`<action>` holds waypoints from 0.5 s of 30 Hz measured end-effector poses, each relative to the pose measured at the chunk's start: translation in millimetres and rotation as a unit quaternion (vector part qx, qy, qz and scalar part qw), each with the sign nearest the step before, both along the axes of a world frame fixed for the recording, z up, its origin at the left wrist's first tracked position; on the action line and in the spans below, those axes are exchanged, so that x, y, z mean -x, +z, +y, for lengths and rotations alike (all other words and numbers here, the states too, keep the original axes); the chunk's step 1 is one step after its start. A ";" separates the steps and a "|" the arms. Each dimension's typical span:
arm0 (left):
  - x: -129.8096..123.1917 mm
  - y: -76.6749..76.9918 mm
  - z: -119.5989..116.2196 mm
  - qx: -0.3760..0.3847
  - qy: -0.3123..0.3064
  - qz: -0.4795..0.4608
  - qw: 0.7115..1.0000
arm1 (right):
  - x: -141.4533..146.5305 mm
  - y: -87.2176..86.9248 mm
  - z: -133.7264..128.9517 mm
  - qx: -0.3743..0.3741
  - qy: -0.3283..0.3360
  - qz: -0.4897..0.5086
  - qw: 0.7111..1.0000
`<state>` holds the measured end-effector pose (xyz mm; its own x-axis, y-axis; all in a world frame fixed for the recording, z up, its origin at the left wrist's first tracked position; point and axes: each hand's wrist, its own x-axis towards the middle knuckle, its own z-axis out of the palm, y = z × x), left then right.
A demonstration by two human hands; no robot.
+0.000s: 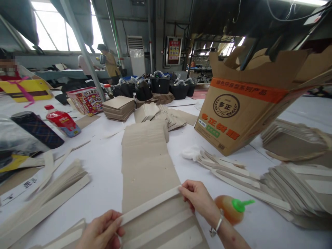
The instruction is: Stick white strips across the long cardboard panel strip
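A pale cardboard strip (151,204) is stretched between my two hands, slanting up to the right. Its left end is pinched by my left hand (105,229); my right hand (197,197) pinches the right end between thumb and fingers. Beneath it lies a long row of overlapping grey-brown cardboard sheets (145,169) running away from me. Nearer to me, other pale strips (166,226) lie across the sheets. Beside my right wrist is a squeeze bottle (229,209) of amber liquid with a green nozzle. I cannot tell whether the held strip touches the sheet.
Loose strips (52,200) are piled at left, and more strips (233,173) lie at right beside stacked cardboard pieces (301,193). A large open carton (233,107) stands back right. A red bottle (63,121), a cardboard stack (119,108) and black bags (158,84) sit farther back. People are in the background.
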<state>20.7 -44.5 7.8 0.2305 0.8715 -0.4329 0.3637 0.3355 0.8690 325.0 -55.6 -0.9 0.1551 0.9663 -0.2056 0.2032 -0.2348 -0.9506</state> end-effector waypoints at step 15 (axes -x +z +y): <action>-4.9 -14.8 47.0 0.017 0.052 0.052 0.997 | -3.7 -23.4 48.4 0.041 0.009 -0.125 0.991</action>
